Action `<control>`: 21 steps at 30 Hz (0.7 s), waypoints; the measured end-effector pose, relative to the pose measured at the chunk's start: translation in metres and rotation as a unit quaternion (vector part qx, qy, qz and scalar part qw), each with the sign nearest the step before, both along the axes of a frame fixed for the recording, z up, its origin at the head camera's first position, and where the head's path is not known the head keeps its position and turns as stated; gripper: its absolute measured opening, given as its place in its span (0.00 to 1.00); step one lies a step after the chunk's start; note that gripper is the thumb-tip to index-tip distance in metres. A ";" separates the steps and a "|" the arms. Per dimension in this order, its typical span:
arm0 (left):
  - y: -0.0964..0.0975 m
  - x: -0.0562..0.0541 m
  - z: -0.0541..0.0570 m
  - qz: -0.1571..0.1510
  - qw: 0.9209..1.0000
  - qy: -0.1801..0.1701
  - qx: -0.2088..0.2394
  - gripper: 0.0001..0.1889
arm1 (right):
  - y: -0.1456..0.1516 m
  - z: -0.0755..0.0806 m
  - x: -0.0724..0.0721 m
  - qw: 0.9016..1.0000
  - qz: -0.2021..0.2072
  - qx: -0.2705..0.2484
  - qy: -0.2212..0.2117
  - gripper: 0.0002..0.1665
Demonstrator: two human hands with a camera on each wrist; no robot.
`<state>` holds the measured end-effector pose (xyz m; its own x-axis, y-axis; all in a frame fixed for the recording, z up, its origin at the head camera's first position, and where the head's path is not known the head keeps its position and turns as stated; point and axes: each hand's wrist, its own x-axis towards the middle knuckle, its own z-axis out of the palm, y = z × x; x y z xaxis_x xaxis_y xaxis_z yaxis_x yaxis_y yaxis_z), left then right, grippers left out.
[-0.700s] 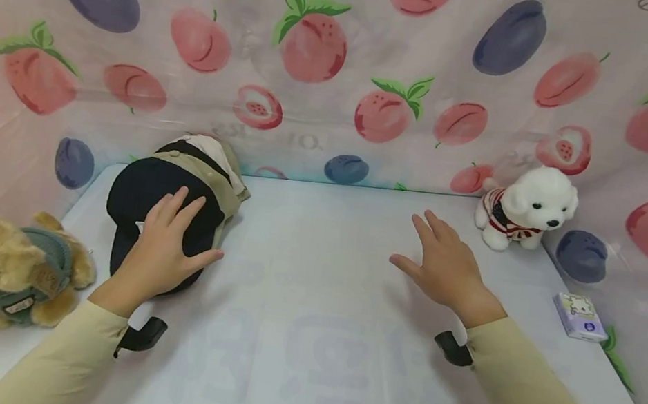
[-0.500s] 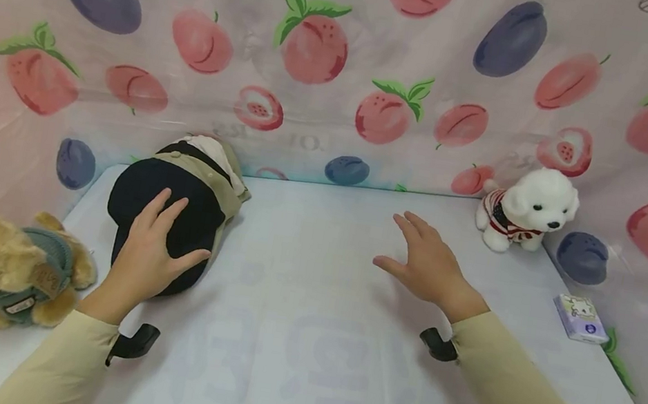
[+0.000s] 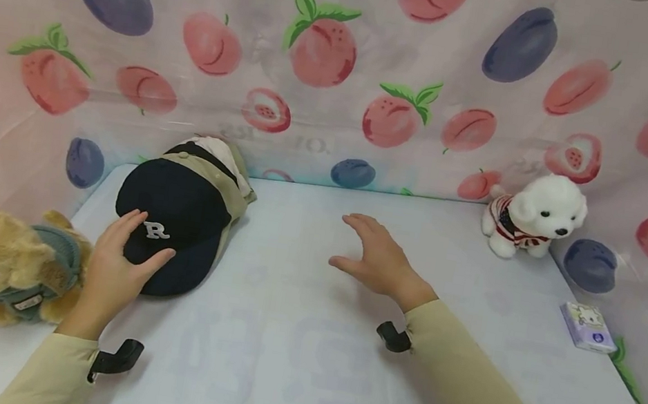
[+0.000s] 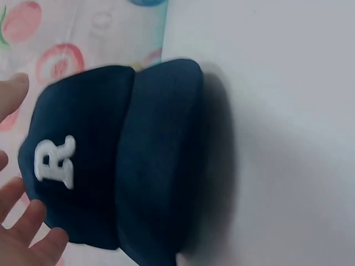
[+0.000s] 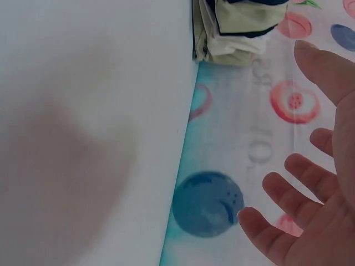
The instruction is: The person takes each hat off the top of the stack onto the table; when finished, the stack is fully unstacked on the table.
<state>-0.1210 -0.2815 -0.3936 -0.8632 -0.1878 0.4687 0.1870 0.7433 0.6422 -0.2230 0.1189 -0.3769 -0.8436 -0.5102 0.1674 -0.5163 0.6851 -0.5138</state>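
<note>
A navy baseball cap with a white letter R lies at the back left of the table, nested over a beige cap and a whitish one. My left hand is over the near left side of the navy cap, thumb and fingers spread apart and holding nothing. In the left wrist view the navy cap fills the middle, with fingertips along its crown side. My right hand hovers above the middle of the table, fingers extended and nothing in them. The right wrist view shows the stacked caps at its top edge.
A tan plush dog in a green-blue top stands at the left, close to my left forearm. At the back right sits a white plush dog; a small purple packet lies at the right edge. A fruit-print curtain hangs behind.
My left hand has drawn back toward the lower left, uncovering the R on the navy cap. The right hand has moved left across the table. The view has shifted slightly.
</note>
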 end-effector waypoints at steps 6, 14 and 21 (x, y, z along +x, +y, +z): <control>-0.014 0.005 -0.005 0.025 0.992 -0.121 0.028 0.48 | -0.033 -0.008 -0.002 0.999 0.023 -0.007 -0.029 0.47; -0.026 0.003 -0.018 0.037 0.976 -0.211 0.045 0.53 | -0.075 -0.020 0.002 0.998 0.044 -0.003 -0.055 0.47; -0.034 0.000 -0.026 0.026 0.961 -0.265 0.076 0.56 | -0.119 -0.022 0.007 0.995 0.066 -0.026 -0.076 0.45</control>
<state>-0.1205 -0.3159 -0.4192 -0.9606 -0.2689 -0.0703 -0.2314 0.6336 0.7383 -0.2156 0.0001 -0.3991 -0.7875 -0.6120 0.0729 -0.5141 0.5869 -0.6255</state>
